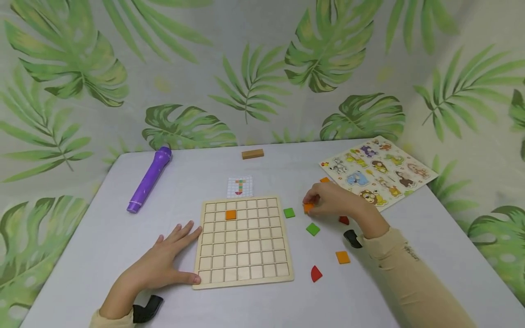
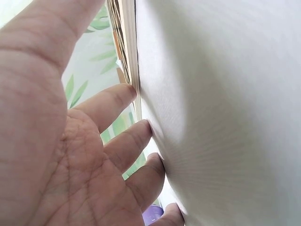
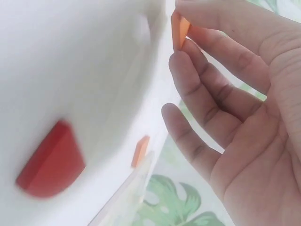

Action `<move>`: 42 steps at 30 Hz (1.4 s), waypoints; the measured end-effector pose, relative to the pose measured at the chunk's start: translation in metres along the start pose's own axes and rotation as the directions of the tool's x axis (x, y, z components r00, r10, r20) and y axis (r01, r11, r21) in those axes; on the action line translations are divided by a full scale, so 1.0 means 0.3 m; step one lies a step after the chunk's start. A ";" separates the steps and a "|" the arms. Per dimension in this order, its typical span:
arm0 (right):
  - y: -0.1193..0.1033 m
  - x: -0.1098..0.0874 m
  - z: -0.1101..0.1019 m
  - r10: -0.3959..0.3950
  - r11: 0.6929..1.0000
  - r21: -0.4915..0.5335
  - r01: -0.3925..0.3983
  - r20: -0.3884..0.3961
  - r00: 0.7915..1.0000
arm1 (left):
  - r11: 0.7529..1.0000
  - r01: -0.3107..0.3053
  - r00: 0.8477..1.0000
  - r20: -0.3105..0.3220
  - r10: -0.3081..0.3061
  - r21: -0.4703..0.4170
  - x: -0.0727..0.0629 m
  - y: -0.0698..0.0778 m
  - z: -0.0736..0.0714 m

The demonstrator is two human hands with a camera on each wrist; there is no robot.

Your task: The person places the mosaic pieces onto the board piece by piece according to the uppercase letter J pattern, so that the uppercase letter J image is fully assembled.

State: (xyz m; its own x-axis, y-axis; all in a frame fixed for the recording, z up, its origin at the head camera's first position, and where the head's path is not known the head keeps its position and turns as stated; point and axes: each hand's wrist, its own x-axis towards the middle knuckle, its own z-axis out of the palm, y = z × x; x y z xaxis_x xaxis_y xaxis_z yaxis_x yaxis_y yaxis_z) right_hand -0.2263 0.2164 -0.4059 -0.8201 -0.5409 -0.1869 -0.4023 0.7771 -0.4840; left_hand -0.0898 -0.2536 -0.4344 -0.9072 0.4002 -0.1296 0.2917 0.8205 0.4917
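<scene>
A wooden grid board point(image 1: 236, 284) lies in front of me, one orange square tile point(image 1: 231, 214) set in its upper left part. My left hand point(image 1: 166, 259) rests spread at the board's left edge, thumb at the lower corner and index finger point(image 2: 115, 101) at the side. To the right of the board, my right hand point(image 1: 330, 199) pinches another orange square tile point(image 3: 180, 29) between thumb and fingers. Around it lie green square tiles point(image 1: 289, 212), a red quarter-circle piece point(image 1: 316, 274), a second red piece point(image 3: 52, 162) and a loose orange tile point(image 1: 342, 257).
Behind the board sits a small pattern card point(image 1: 240, 187) with a coloured hook shape. A wooden block point(image 1: 252, 154) lies farther back. At left is a purple toy microphone point(image 1: 149, 180); at right, an animal puzzle board point(image 1: 379, 171) with an orange tile point(image 1: 325, 179) by its edge.
</scene>
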 end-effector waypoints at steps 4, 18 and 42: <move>-0.036 0.023 0.002 -0.037 0.999 0.010 0.037 -0.002 0.999 | 1.000 0.000 1.000 -0.002 0.000 0.001 0.001 0.000 0.000; -0.156 0.123 0.026 -0.166 0.986 -0.023 0.166 -0.023 0.986 | 1.000 -0.008 1.000 0.001 0.008 0.004 0.006 0.012 0.000; -0.289 0.239 0.092 -0.209 0.978 0.030 0.208 0.018 0.978 | 1.000 0.000 1.000 0.002 0.000 -0.004 0.001 0.016 -0.005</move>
State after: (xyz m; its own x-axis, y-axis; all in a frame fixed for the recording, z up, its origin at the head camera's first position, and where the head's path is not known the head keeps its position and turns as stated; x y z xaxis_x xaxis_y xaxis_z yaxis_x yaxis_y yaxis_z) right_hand -0.2390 0.1015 -0.4010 -0.7108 -0.6967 -0.0967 -0.5519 0.6376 -0.5376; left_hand -0.0891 -0.2503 -0.4307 -0.9064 0.4014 -0.1313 0.2908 0.8186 0.4953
